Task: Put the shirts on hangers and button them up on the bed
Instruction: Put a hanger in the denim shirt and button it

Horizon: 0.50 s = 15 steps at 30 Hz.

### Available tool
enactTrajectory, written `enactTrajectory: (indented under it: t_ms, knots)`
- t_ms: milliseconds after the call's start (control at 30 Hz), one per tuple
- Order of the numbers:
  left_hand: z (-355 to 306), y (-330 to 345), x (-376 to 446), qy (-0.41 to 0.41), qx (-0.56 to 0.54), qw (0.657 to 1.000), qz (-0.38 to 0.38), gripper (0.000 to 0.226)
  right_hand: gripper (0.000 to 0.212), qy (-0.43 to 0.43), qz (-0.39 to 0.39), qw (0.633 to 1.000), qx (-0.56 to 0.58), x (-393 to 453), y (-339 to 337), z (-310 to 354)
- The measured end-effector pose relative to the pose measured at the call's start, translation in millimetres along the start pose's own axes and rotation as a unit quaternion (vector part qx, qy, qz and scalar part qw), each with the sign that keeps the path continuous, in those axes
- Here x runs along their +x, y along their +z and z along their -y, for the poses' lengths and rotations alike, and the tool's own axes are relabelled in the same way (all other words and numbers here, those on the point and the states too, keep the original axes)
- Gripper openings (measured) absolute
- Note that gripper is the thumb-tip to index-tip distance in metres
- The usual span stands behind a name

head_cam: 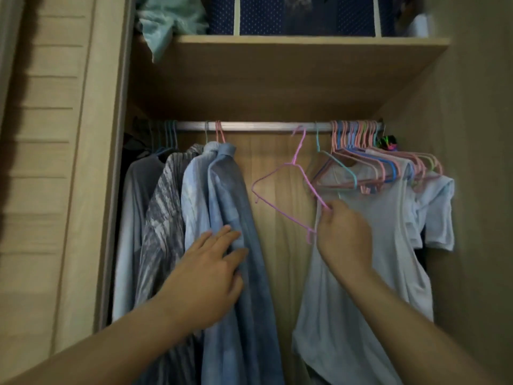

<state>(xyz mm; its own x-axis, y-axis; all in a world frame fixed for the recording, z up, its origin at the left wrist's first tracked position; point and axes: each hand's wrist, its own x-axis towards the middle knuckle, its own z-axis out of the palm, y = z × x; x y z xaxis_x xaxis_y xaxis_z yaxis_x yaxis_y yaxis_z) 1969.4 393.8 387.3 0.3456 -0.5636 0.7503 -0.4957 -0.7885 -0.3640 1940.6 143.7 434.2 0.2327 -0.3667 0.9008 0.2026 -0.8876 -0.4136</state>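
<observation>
Inside an open wardrobe [458, 134], a crumpled teal cloth [166, 20] and a navy dotted storage box [291, 15] sit on the top shelf [277, 41]. Below, at left of centre, shirts hang from the rail [263, 125]: grey, striped, pale blue, then a blue denim shirt [236, 195]. The left hand [211, 273], fingers spread and relaxed, rests flat against that denim shirt. At centre, the right hand [344, 237] pinches the lower bar of an empty pink hanger [288, 176], tilted just below the rail. At right, a bunch of coloured hangers [374, 162] crowds the rail above white T-shirts [361, 273].
</observation>
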Motion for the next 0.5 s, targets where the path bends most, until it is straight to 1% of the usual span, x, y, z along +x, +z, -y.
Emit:
enactTrajectory:
  t_ms: [67, 133, 233, 300, 367, 400, 433, 467, 500]
  knots:
    - [-32.7, 16.6, -30.0, -0.01, -0.045, 0.999, 0.019, 0.049, 0.018, 0.029, -0.012, 0.998, 0.05, -49.9, -9.0, -17.7]
    - [-61.6, 27.1, -57.8, -0.05, -0.104, 0.992, 0.056, 0.05, 0.019, 0.06, -0.004, 0.994, 0.091, -96.4, -18.9, -33.3]
    - [-110.5, 30.3, -94.3, -0.129, -0.195, 0.966, 0.109, 0.054, 0.015, 0.083, 0.016, 0.987, 0.133, -155.4, -39.8, -56.7]
    - [-142.4, 28.7, -119.2, -0.194, -0.247, 0.938, 0.145, 0.057, 0.013, 0.087, 0.03, 0.984, 0.153, -187.9, -58.8, -75.0]
    - [-177.5, 30.0, -147.3, -0.268, -0.313, 0.899, 0.147, 0.054, 0.012, 0.098, 0.053, 0.977, 0.179, -218.7, -79.9, -96.9]
    - [-198.6, 29.9, -162.1, -0.313, -0.344, 0.874, 0.141, 0.047, 0.013, 0.108, 0.07, 0.971, 0.2, -234.9, -91.2, -109.1]
    - [-222.5, 30.1, -177.3, -0.367, -0.375, 0.84, 0.136, 0.035, 0.016, 0.127, 0.093, 0.962, 0.224, -253.1, -100.6, -124.7]
    - [-248.7, 28.7, -192.1, -0.425, -0.41, 0.796, 0.134, 0.025, 0.018, 0.156, 0.121, 0.947, 0.252, -271.7, -113.3, -138.6]
    - [-274.7, 28.7, -207.2, -0.481, -0.441, 0.745, 0.136, 0.022, 0.018, 0.192, 0.151, 0.927, 0.283, -291.1, -126.1, -153.5]
